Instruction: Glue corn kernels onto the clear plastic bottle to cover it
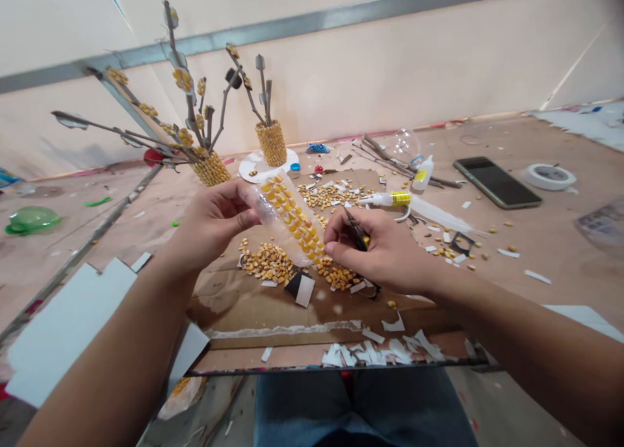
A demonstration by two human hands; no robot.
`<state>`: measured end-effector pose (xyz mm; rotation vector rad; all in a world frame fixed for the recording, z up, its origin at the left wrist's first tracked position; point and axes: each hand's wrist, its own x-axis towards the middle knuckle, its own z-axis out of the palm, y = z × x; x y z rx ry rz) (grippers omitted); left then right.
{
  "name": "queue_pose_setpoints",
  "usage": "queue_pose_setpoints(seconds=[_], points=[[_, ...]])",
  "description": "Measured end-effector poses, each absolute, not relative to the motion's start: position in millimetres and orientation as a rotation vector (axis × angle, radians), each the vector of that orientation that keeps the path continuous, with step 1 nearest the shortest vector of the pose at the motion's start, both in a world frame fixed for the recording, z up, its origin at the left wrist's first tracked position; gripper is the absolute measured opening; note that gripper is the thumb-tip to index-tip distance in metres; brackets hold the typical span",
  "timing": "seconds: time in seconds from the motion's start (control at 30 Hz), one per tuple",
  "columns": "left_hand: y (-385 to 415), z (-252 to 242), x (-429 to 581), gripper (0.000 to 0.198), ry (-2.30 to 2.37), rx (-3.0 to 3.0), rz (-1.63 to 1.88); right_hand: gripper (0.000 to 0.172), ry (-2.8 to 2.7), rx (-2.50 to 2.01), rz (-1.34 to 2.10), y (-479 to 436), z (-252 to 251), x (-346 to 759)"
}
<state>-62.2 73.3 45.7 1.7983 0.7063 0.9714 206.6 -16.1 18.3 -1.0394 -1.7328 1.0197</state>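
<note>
A clear plastic cylinder (287,221) with rows of yellow corn kernels stuck along it is held tilted over the table. My left hand (219,216) pinches its upper left end between thumb and fingers. Close to its lower right end is my right hand (375,242), closed around a slim dark pointed tool (358,229) whose exact kind I cannot make out. Whether the right fingertips touch the kernels is unclear. Below the cylinder lie a pile of loose corn kernels (268,263) and a black and white scrap (301,288).
Behind stand kernel-covered pots (271,143) with twigs. To the right are glue bottles (423,173), loose twigs (390,158), a phone (497,180) and a tape roll (550,176). White paper strips (385,353) lie along the front edge; white sheets (68,330) rest at left.
</note>
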Motion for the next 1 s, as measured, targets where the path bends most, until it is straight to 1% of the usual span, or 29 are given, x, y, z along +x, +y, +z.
queue_pose_setpoints(seconds=[0.2,0.47,0.7,1.0], points=[[72.5,45.2,-61.8,0.026,0.681,1.79,0.97,0.008,-1.726,-1.018,0.975,-16.2,17.3,205.3],[73.7,43.0,-62.6,0.027,0.693,1.82,0.962,0.007,-1.725,-1.006,0.986,-16.4,16.8,204.8],[74.2,42.1,-64.5,0.027,0.698,1.824,0.958,0.018,-1.634,-1.043,1.096,-14.5,19.6,202.5],[71.9,43.7,-64.3,0.027,0.7,1.82,0.939,0.021,-1.554,-1.032,1.242,-13.7,18.5,201.8]])
